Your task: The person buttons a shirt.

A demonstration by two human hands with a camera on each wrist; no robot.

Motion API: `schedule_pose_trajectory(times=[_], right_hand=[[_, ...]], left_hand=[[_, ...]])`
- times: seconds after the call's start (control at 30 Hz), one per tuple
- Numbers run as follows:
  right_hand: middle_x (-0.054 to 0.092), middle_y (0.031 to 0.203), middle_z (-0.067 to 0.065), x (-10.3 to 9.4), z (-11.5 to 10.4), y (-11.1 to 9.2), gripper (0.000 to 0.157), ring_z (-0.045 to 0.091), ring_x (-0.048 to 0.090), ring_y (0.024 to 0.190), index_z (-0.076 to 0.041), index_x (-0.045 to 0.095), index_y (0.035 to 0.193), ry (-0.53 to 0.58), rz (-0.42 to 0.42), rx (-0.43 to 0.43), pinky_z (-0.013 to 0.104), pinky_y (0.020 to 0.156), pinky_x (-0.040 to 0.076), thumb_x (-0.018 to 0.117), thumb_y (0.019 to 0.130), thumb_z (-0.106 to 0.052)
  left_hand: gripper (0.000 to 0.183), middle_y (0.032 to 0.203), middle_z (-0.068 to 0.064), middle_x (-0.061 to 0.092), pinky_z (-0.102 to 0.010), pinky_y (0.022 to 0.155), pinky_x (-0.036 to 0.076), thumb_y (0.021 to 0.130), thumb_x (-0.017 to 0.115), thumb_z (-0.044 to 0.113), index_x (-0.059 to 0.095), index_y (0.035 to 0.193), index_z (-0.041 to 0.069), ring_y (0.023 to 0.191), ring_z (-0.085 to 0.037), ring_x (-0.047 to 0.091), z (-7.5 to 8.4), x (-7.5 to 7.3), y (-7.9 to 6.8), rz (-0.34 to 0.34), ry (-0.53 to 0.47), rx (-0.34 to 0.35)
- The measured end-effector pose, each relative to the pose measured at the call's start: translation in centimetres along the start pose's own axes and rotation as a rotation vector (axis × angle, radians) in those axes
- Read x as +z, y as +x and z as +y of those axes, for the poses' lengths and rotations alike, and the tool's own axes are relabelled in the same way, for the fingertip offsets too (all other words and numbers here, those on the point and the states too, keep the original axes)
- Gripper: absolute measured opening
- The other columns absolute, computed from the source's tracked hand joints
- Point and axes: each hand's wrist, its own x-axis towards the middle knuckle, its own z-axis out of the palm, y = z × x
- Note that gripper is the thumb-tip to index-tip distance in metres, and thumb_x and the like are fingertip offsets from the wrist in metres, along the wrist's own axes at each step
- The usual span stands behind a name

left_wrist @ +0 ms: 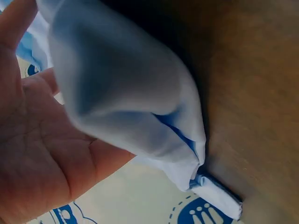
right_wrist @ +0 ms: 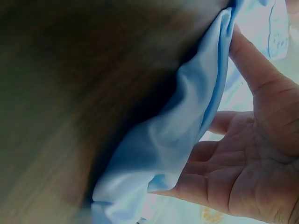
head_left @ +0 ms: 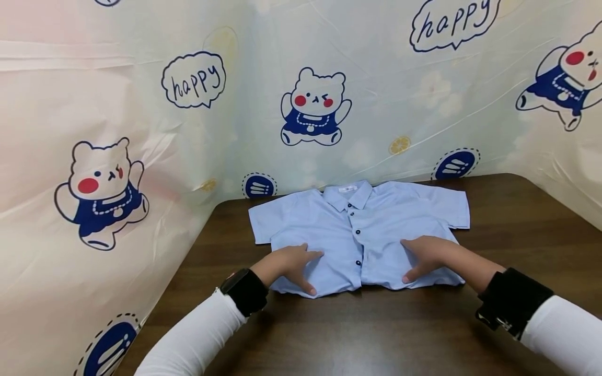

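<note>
A light blue short-sleeved shirt [head_left: 329,224] with a collar and dark buttons lies front up on the brown table, its lower part folded under. My left hand [head_left: 292,263] touches its lower left part, thumb and fingers spread apart. Over on the lower right part, my right hand [head_left: 425,256] rests with its thumb spread from the fingers. The left wrist view has the rounded folded edge of the shirt [left_wrist: 117,84] beside the left palm [left_wrist: 42,149], hiding the fingertips. The right wrist view has the wavy folded edge [right_wrist: 163,135] against the right hand [right_wrist: 247,154], some fingertips hidden behind cloth.
The brown wooden table [head_left: 338,334] extends in front of the shirt and to both sides. Behind it hangs a pale curtain [head_left: 263,115] printed with bears and lettering, meeting the table's back and left edges. Dark bands [head_left: 514,300] wrap both wrists over white sleeves.
</note>
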Motion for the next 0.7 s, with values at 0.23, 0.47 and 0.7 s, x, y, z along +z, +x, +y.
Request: schedule_pose_trajectory(times=[0.23,0.47,0.7], right_hand=[[0.041,0.142,0.034,-0.9,0.5,1.6,0.100,0.051,0.034,0.132,0.010,0.037,0.143,-0.003,-0.004,0.020,0.061,0.105,0.030,0.078,0.078,-0.053],[0.037,0.145,0.034,-1.9,0.9,3.7,0.101,0.050,0.031,0.135,0.009,0.035,0.145,0.009,-0.009,0.072,0.059,0.109,0.026,0.079,0.077,-0.051],[0.034,0.145,0.035,-2.1,1.4,4.8,0.103,0.050,0.029,0.135,0.008,0.033,0.146,0.029,-0.015,0.098,0.059,0.109,0.025,0.081,0.076,-0.050]], left_hand=[[0.097,0.157,-0.018,0.026,-0.047,0.112,0.028,0.073,0.081,0.053,0.033,0.153,0.027,0.143,-0.032,0.027,-1.0,-1.0,1.3,0.000,-0.030,-0.008],[0.096,0.157,-0.015,0.027,-0.046,0.114,0.025,0.073,0.083,0.049,0.034,0.152,0.028,0.144,-0.031,0.024,-1.8,-2.0,2.6,0.011,-0.075,-0.027],[0.094,0.156,-0.012,0.031,-0.044,0.114,0.024,0.074,0.084,0.044,0.036,0.152,0.026,0.145,-0.029,0.022,-1.8,-2.5,2.9,0.016,-0.100,-0.014]])
